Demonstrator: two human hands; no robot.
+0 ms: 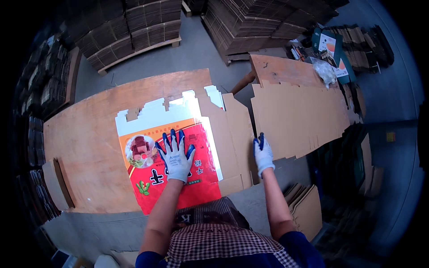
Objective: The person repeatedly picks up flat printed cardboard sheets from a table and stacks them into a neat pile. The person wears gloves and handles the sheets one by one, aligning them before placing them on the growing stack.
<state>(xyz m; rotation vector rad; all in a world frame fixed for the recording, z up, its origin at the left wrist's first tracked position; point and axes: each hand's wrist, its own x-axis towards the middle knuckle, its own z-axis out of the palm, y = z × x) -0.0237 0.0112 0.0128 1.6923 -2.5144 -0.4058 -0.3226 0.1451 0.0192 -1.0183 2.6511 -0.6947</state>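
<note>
My left hand (175, 158), in a white glove with blue fingertips, lies spread on a red and orange printed cardboard sheet (201, 156) with a food picture and white cut flaps. Just right of that sheet lies plain brown cardboard (234, 134). My right hand (263, 156), gloved the same way, is turned on its side at the gap beside a second brown cardboard sheet (299, 118). Its fingers are close together by that sheet's left edge; what is between them, if anything, is hidden.
The sheets rest on a wooden table (85, 129) and a second board (286, 69). Behind them stand bundled cardboard stacks on pallets (138, 53). A clear plastic bag (325, 71) and green printed boxes (328, 47) are at the far right. Folded cardboard (308, 207) leans near my right arm.
</note>
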